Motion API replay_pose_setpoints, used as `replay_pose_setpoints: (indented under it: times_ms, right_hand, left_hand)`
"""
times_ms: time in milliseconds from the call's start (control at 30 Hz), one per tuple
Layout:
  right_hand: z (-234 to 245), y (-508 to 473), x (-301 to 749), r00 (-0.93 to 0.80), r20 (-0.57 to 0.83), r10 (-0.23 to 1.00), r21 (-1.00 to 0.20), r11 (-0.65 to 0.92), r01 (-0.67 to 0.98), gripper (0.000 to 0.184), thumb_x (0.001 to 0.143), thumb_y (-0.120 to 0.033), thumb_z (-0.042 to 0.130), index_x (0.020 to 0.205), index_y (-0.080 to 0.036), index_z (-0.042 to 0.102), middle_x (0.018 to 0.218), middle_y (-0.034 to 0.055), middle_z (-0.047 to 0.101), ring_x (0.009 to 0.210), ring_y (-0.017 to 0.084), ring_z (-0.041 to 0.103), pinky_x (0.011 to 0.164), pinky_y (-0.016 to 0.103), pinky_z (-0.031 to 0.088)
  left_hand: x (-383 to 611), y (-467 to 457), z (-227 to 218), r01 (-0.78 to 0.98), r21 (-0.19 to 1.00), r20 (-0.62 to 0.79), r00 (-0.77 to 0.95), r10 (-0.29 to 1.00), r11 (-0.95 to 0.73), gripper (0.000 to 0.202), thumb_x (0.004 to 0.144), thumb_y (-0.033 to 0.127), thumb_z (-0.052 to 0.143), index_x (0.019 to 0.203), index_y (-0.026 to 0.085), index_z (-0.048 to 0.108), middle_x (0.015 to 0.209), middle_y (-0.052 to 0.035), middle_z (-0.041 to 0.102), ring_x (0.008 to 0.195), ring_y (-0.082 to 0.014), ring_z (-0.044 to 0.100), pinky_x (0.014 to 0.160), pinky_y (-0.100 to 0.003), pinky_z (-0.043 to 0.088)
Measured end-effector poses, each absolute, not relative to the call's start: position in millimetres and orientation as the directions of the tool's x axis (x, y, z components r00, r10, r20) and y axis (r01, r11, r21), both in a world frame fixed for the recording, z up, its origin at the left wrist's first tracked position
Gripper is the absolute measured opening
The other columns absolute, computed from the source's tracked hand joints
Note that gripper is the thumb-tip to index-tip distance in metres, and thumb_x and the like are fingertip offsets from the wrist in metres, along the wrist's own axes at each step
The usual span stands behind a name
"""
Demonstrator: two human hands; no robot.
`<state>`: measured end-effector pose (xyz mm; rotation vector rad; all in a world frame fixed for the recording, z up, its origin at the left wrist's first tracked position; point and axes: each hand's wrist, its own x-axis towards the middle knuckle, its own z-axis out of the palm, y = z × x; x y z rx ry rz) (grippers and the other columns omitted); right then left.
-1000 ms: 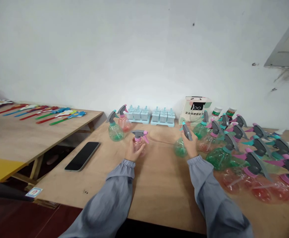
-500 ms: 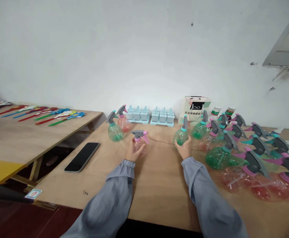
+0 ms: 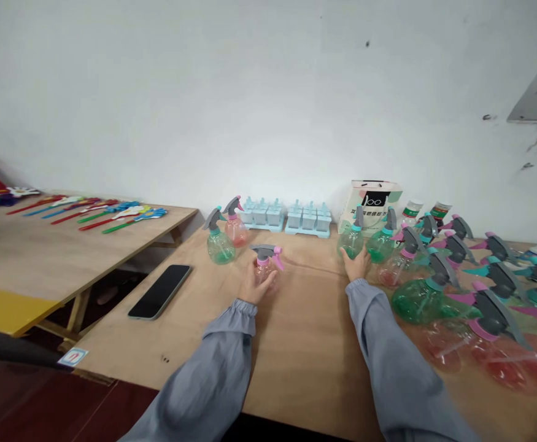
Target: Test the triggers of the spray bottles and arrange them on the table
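Note:
My left hand is wrapped round a pink spray bottle with a grey and pink trigger head, standing upright on the wooden table. My right hand cups a green spray bottle with a grey and teal head, upright at the far middle of the table, beside the other bottles. Both arms are in grey sleeves.
Several pink and green spray bottles crowd the right side. A green bottle and a pink one stand far left. Blue ice-lolly moulds and a white box line the wall. A black phone lies left. A second table holds coloured sticks.
My right hand has stood the green bottle upright and pushed it away from me toward the box. My left hand has stayed on the pink bottle.

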<state>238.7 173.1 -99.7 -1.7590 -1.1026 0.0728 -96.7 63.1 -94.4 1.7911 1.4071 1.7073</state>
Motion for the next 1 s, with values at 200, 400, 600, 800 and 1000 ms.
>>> replay_pose_setpoints:
  times_ms: [200, 400, 600, 800, 1000]
  right_hand:
    - [-95, 173, 237, 0.574, 0.370, 0.730, -0.800, -0.064, 0.597, 0.111, 0.072, -0.067, 0.074, 0.151, 0.001, 0.034, 0.141, 0.0384, 0.050, 0.135, 0.049, 0.048, 0.112, 0.060, 0.036]
    - [-107, 116, 194, 0.458, 0.465, 0.757, -0.835, 0.202, 0.512, 0.101, 0.079, -0.076, 0.061, 0.150, -0.010, 0.034, 0.153, 0.0297, 0.037, 0.149, 0.041, 0.034, 0.122, 0.059, 0.029]
    - [-70, 52, 140, -0.099, 0.515, 0.851, -0.833, 0.525, 0.174, 0.078, 0.082, -0.068, 0.065, 0.144, -0.026, 0.043, 0.146, 0.0138, 0.052, 0.140, 0.030, 0.049, 0.120, 0.050, 0.039]
    - [-44, 32, 118, 0.085, 0.525, 0.847, -0.810, 0.466, 0.355, 0.086, 0.064, -0.064, 0.085, 0.128, -0.021, 0.047, 0.123, 0.0137, 0.058, 0.120, 0.032, 0.057, 0.108, 0.053, 0.047]
    - [-40, 43, 132, 0.159, 0.522, 0.838, -0.828, 0.454, 0.330, 0.061, 0.075, -0.047, 0.073, 0.126, -0.021, 0.054, 0.120, 0.0136, 0.065, 0.114, 0.030, 0.061, 0.106, 0.053, 0.048]
  left_hand:
    - [-93, 61, -98, 0.419, 0.773, 0.587, -0.184, 0.789, -0.477, 0.067, 0.080, 0.062, 0.073, 0.129, 0.021, 0.052, 0.118, -0.0130, 0.068, 0.121, -0.0325, 0.066, 0.107, -0.051, 0.051]
    - [-77, 52, -107, 0.433, 0.747, 0.597, -0.105, 0.795, -0.504, 0.054, 0.095, 0.050, 0.054, 0.141, 0.023, 0.049, 0.134, -0.0156, 0.065, 0.130, -0.0351, 0.061, 0.112, -0.058, 0.048]
    - [-46, 40, -109, 0.502, 0.685, 0.630, -0.045, 0.775, -0.528, 0.060, 0.087, 0.048, 0.068, 0.143, 0.034, 0.051, 0.132, -0.0102, 0.067, 0.121, -0.0386, 0.066, 0.101, -0.064, 0.053]
    - [-15, 21, -117, 0.696, 0.573, 0.688, -0.123, 0.715, -0.432, 0.076, 0.066, 0.060, 0.084, 0.132, 0.032, 0.061, 0.113, -0.0141, 0.068, 0.104, -0.0421, 0.067, 0.088, -0.064, 0.054]
    - [-19, 18, -116, 0.670, 0.469, 0.745, 0.050, 0.666, -0.575, 0.085, 0.063, 0.062, 0.085, 0.138, 0.035, 0.056, 0.115, -0.0101, 0.070, 0.103, -0.0353, 0.069, 0.097, -0.056, 0.054]
